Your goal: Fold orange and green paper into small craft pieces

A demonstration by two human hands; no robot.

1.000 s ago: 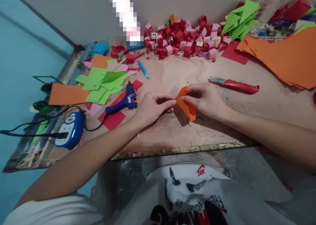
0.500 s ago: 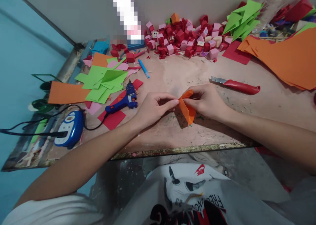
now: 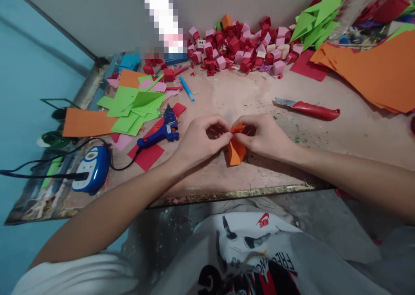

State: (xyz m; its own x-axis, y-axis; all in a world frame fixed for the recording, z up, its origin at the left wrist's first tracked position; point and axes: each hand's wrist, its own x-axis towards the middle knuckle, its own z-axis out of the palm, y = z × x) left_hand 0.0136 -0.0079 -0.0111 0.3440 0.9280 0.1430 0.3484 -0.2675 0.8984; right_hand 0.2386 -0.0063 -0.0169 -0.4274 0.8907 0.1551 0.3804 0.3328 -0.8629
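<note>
A folded piece of orange paper (image 3: 237, 151) is held between both hands above the front part of the wooden table (image 3: 207, 178). My left hand (image 3: 209, 135) pinches its upper left edge with thumb and fingertips. My right hand (image 3: 259, 133) pinches the same piece from the right, its fingertips close against those of the left. The paper's lower part hangs below the fingers, with a crease showing. A small orange part shows above the thumbs; the rest of the upper edge is hidden by the fingers.
Left of the hands are a blue glue gun (image 3: 162, 131), green sheets (image 3: 129, 105) and a blue-white device (image 3: 92, 167) with a cable. A red-handled knife (image 3: 317, 110) lies right. Behind are a blue pen (image 3: 187, 89), small paper cubes (image 3: 236, 44) and orange sheets (image 3: 372, 77).
The right hand has moved slightly left, closer to the left hand. The orange paper has turned and shifted left, and its lower part now hangs straighter. The whole view has shifted slightly.
</note>
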